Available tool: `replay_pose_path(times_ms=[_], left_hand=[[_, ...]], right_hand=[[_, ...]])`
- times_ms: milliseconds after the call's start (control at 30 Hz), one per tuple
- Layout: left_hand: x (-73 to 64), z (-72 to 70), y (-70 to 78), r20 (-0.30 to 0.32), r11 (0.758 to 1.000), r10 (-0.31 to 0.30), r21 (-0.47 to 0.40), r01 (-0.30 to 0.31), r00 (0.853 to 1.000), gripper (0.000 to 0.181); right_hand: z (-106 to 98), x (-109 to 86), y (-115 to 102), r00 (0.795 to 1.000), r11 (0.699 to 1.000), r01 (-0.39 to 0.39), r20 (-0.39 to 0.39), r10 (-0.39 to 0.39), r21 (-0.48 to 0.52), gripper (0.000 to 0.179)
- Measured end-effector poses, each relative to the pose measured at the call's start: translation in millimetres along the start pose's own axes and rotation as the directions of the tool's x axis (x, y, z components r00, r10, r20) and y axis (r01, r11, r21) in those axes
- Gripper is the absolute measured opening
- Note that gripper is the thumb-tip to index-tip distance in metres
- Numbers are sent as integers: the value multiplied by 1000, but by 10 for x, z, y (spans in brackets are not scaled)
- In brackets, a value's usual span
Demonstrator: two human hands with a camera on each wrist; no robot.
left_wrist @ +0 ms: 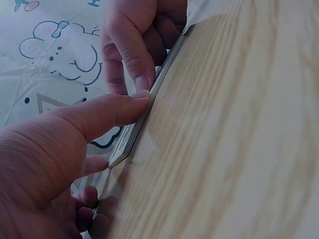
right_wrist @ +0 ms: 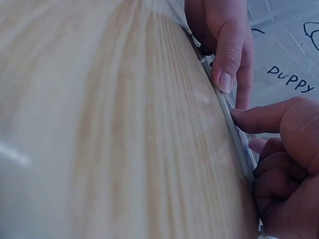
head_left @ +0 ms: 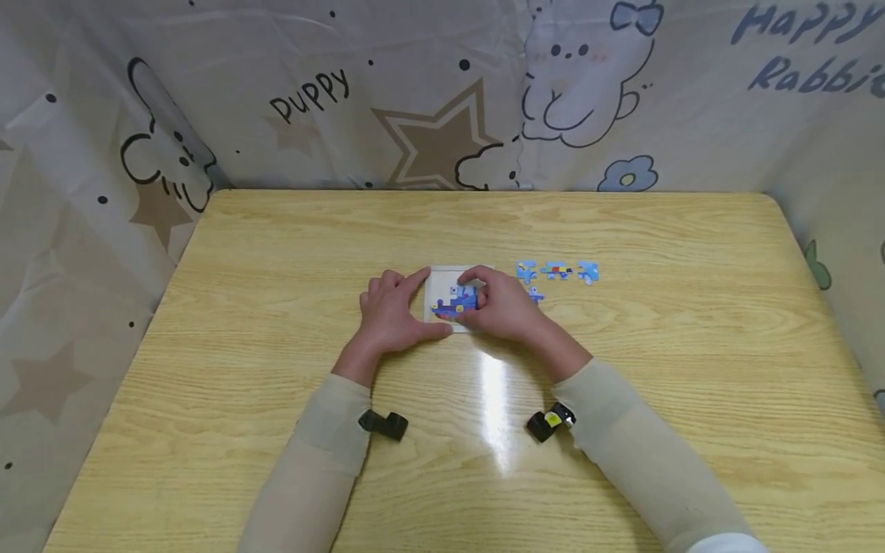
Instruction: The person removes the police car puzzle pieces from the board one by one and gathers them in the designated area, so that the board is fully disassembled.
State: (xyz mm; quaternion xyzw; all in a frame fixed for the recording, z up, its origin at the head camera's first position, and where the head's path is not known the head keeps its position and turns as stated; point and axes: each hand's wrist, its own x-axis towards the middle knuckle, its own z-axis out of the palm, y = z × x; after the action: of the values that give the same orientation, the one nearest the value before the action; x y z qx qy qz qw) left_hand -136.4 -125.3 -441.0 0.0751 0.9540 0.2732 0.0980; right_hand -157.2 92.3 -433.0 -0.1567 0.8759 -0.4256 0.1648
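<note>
A small white puzzle tray [head_left: 439, 270] lies flat on the table, with a partly assembled blue vehicle picture [head_left: 449, 307] inside it. My left hand [head_left: 394, 311] is at its left side. The index finger reaches the top left corner and the straight thumb rests on the near rim, as the left wrist view also shows. Over the tray's right half is my right hand [head_left: 505, 303], its thumb and bent index finger set apart over the blue pieces, the other fingers curled. Whether it pinches a piece is hidden. In the right wrist view the right thumb [right_wrist: 264, 117] touches the tray's edge.
Loose jigsaw pieces lie right of the tray: a blue one [head_left: 525, 270], a multicoloured one [head_left: 556, 270] and another blue one [head_left: 588, 272]. One more piece [head_left: 535, 295] is partly behind the right hand. The wooden table [head_left: 276, 461] meets a printed cloth [head_left: 415, 92] at the back.
</note>
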Motion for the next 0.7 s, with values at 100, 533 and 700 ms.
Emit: replay_pose_path(times_ms=[100, 533, 700], left_hand=[[2, 4, 3, 3, 1000, -1, 4, 1, 1000, 104], [-19, -6, 30, -2, 1000, 3, 2, -3, 1000, 103], [-24, -10, 42, -3, 1000, 2, -2, -2, 1000, 103]], right_hand=[[-4, 1, 5, 1000, 1000, -20, 9, 20, -5, 54], [8, -2, 17, 1000, 1000, -29, -5, 29, 0, 53], [7, -9, 16, 999, 999, -33, -10, 33, 12, 54]])
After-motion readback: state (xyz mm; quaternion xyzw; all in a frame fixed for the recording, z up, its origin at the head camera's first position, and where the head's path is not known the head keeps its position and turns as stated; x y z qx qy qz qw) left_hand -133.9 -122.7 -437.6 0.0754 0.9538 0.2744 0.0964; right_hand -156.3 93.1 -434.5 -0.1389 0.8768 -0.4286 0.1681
